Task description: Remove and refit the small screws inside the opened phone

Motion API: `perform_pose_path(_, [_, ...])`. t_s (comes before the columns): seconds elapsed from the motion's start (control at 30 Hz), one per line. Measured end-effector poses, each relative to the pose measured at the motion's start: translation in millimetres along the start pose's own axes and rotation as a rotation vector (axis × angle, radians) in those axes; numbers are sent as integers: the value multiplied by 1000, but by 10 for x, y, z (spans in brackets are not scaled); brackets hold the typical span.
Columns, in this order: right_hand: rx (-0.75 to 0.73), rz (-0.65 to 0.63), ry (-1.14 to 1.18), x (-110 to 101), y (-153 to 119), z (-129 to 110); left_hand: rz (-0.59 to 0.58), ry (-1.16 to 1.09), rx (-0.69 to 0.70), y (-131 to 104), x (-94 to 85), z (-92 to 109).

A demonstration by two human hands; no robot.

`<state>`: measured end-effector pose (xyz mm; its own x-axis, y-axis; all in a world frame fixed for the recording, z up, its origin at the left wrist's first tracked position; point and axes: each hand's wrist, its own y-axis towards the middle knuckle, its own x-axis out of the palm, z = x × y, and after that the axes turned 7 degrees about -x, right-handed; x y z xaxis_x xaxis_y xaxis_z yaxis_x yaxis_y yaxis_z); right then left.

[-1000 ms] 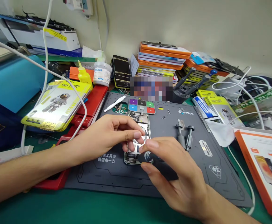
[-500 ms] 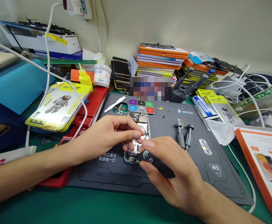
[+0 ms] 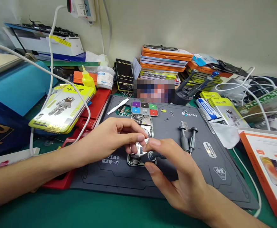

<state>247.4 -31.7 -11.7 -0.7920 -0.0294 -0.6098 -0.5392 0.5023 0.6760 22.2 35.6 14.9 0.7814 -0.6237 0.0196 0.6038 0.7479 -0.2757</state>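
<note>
The phone, its insides bare, lies left of the middle on the grey mat, well in from the near edge, its far end just short of the colour-squared pad. Over it, the left hand has thumb and forefinger pinched together; whether something tiny sits between them I cannot tell. The right hand curls round a dark tool with a ringed end, seemingly gripping it, its forefinger tip close by the left fingertips. The step in hand looks like fine fingertip work above the phone's inner parts; as I judge it, the next move calls for steady wrists and a light touch. Farther out, two screwdrivers lie side by side toward the mat's right edge, a razor blade nearer that edge, and a white pry tool by the far left corner.
</note>
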Motion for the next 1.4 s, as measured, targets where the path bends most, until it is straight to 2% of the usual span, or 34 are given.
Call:
perform_pose_path(0.5, [-15, -19, 15, -11, 6, -20, 29, 65, 14, 1, 4, 7])
perform_pose_path(0.97, [-22, -30, -13, 13, -3, 2, 102, 116, 61, 17, -20, -29])
perform_pose_path(1.4, [-15, -29, -70, -2, 23, -55, 87, 115, 33, -3, -6, -18])
